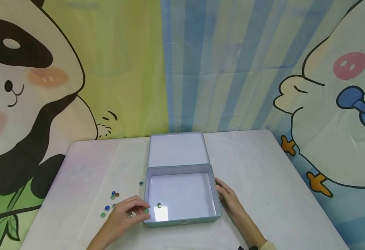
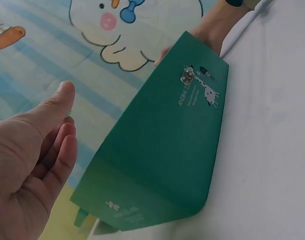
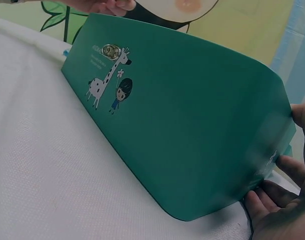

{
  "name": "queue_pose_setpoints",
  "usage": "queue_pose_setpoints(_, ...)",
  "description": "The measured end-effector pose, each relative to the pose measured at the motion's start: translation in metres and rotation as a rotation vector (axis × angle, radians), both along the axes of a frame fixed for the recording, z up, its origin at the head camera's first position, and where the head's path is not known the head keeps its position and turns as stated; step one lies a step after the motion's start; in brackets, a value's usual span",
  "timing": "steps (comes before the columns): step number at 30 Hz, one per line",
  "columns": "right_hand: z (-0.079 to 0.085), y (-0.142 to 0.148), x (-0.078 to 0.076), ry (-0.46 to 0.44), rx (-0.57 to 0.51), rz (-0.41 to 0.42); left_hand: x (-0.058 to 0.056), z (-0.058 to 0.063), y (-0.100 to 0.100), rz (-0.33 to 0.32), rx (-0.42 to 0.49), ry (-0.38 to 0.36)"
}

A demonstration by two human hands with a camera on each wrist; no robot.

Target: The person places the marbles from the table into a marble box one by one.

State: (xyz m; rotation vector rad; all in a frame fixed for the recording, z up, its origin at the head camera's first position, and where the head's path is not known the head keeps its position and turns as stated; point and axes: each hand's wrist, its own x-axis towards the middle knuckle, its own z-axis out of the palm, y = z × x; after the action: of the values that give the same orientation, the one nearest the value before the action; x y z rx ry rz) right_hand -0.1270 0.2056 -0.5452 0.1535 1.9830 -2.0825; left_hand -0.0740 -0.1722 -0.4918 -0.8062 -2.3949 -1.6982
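Note:
A hinged tin box [image 1: 182, 219], green outside and pale inside, stands with its lid [image 1: 178, 149] laid back. One green glass marble [image 1: 159, 205] lies inside it. At the box's left rim, my left hand [image 1: 124, 214] pinches another green marble [image 1: 146, 210] between thumb and fingers; the left wrist view mostly hides that marble. Another shiny marble [image 1: 129, 214] shows beneath this hand. My right hand [image 1: 230, 199] holds the box's right side, its fingers [image 3: 291, 170] bent against the wall and the thumb near the rim.
Several loose marbles, among them a blue one [image 1: 107, 208] and a green one [image 1: 103, 215], lie left of the box on the white-covered table [image 1: 264, 166]. A dark marble [image 1: 141, 183] is close to the box's left wall. A cartoon-printed curtain [image 1: 132, 69] hangs behind.

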Motion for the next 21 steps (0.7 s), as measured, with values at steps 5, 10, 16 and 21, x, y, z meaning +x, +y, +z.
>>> queue_pose_setpoints(5, 0.0, -0.001, 0.001, -0.013, 0.003, -0.015, -0.01, 0.01, 0.01, -0.083, -0.029, 0.009)
queue_pose_setpoints(10, 0.0, 0.0, 0.001, -0.008, 0.013, -0.011, -0.026, 0.017, 0.017, -0.215, -0.053, 0.078)
queue_pose_setpoints(16, 0.001, 0.001, 0.001, -0.01, 0.029, -0.016, -0.055, 0.031, 0.029, -0.353, -0.109, 0.173)
queue_pose_setpoints(21, 0.002, 0.0, 0.0, -0.003, 0.029, -0.014, -0.081, 0.042, 0.044, -0.404, -0.231, 0.134)
